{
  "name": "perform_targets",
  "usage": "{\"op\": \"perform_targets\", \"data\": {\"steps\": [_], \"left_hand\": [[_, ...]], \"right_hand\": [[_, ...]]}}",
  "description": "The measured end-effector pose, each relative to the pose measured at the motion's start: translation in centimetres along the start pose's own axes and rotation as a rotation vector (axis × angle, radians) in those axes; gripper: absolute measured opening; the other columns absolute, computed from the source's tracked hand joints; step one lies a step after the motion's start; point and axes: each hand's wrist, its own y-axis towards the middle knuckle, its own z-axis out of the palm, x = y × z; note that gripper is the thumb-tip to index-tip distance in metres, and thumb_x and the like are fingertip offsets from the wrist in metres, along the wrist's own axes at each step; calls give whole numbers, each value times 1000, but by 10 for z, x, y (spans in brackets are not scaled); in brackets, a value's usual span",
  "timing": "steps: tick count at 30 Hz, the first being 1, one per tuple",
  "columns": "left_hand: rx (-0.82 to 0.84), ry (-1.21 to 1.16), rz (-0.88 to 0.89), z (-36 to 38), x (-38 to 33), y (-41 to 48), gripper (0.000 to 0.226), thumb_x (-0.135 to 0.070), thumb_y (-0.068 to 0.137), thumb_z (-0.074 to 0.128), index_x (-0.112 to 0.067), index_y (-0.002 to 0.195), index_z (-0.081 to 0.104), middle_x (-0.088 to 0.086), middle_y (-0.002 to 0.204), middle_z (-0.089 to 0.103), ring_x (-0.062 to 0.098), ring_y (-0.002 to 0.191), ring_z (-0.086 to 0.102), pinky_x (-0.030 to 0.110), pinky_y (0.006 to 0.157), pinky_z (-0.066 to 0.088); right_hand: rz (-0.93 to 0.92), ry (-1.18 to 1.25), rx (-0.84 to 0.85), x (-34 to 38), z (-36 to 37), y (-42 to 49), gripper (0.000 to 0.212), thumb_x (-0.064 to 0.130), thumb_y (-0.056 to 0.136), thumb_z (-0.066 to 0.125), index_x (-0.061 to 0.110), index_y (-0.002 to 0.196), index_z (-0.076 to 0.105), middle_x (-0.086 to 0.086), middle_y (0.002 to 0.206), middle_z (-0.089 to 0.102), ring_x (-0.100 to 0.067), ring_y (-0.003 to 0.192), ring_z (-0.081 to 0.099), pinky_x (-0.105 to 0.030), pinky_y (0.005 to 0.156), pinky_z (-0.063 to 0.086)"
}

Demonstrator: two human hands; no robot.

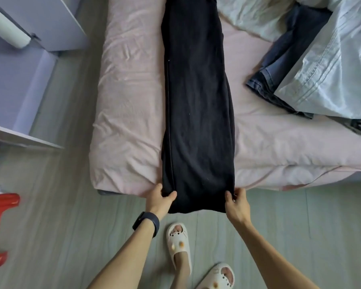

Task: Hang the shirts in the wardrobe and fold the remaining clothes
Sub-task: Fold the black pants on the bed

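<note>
Left hand (161,198) and right hand (237,202) each pinch a near corner of the trousers (198,101) at 6 o'clock, so they lie stretched flat up the bed (129,101) toward 12, seemingly squared for folding; jeans (279,65) lie at 2 o'clock.

No text, label, brand or number can be read on the black garment (198,101) or anywhere around it.
</note>
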Motion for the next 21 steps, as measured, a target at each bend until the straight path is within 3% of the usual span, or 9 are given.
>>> {"op": "perform_targets", "data": {"steps": [3,6,8,11,15,18,20,21], "left_hand": [[10,-131,-9,10,4,9,44,-22,81,79,-24,118,54,-8,109,70,14,99,69,39,91,56],[29,-199,-29,16,11,12,35,-20,82,80,-19,112,61,-7,106,72,15,100,69,35,90,55],[104,-221,-80,19,13,10,28,-26,83,80,-18,106,66,-4,104,73,16,98,68,33,88,54],[195,-314,-182,16,9,4,37,-32,80,81,-14,110,68,1,105,74,20,98,69,35,93,53],[351,-719,-202,18,-5,-23,20,-11,89,59,-8,102,74,10,101,76,26,88,74,42,91,53],[389,-880,-189,20,-19,-37,36,-17,83,61,-8,117,71,14,119,71,37,109,67,49,106,45],[415,-947,-154,25,-23,-44,45,-19,83,62,-8,127,66,12,124,68,37,113,64,46,103,47],[424,-958,-149,28,-26,-48,48,-20,83,62,-9,129,64,13,126,66,36,112,64,45,98,48]], "right_hand": [[61,43,88,-3,5,14,41,27,91,71,17,119,42,3,108,63,-23,97,64,-40,88,52],[121,60,165,-17,8,18,35,31,89,74,15,118,65,3,103,73,-20,95,70,-42,93,56],[139,48,175,-21,7,13,32,39,91,70,13,109,72,0,96,76,-20,90,72,-43,90,58],[116,94,162,-23,-3,-3,29,41,95,65,14,105,73,1,93,77,-17,88,73,-38,85,59],[138,354,255,-16,-25,-40,18,26,101,59,15,112,68,-2,106,76,-16,94,73,-25,73,56],[270,570,387,-1,-45,-56,27,29,97,64,3,105,66,-12,94,68,-24,79,60,-30,68,46],[333,597,427,11,-62,-64,24,30,91,71,8,96,66,-11,84,56,-18,69,50,-29,65,42],[351,613,422,13,-70,-68,20,29,90,72,9,93,69,-8,81,60,-15,65,54,-28,66,43]]}}
